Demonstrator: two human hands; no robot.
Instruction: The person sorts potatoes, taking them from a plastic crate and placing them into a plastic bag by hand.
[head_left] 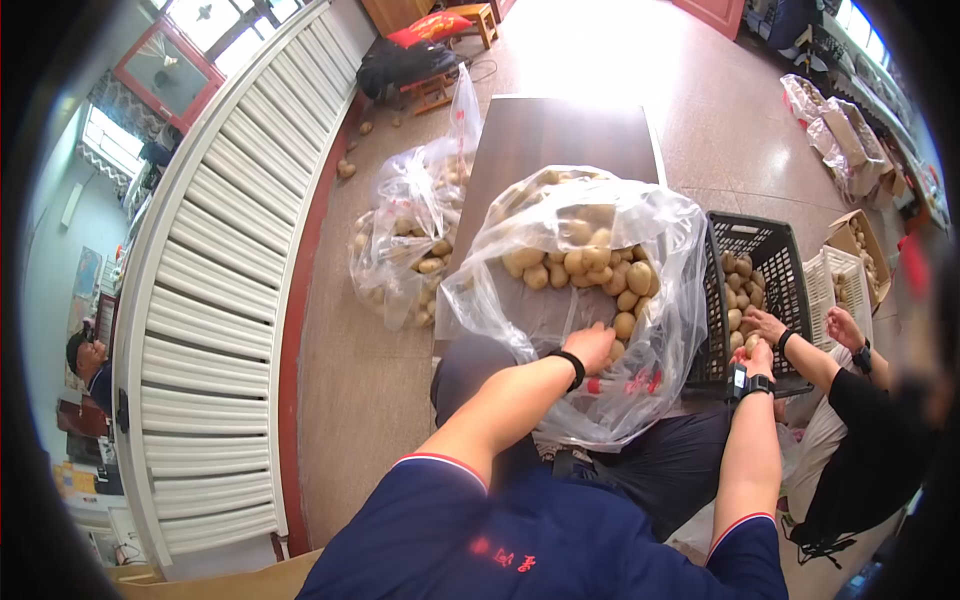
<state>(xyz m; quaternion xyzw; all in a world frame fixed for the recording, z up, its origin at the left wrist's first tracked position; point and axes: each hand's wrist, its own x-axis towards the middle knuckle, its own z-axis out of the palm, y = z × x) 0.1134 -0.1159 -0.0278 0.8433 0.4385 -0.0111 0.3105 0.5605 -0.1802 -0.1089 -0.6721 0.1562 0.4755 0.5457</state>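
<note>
The right hand [757, 359] holds a round tan potato [752, 343] at a black plastic crate [787, 265], where a co-worker's hand [768, 326] could jostle it loose; the left hand [592, 347], grip unclear, is inside a clear plastic bag [497, 290].

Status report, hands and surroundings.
Left hand inside clear plastic bag, beside round tan potatoes. Right hand holding potato at black plastic crate. Co-worker's hand close alongside.

A bag [672, 235] with potatoes [598, 265] in it lies on the near part of the worktop [560, 135]. On the floor [345, 400], left of the worktop, is a second bag [408, 185]. Right of the first stands a crate [750, 235], then a basket [822, 290] and a box [843, 234].
</note>
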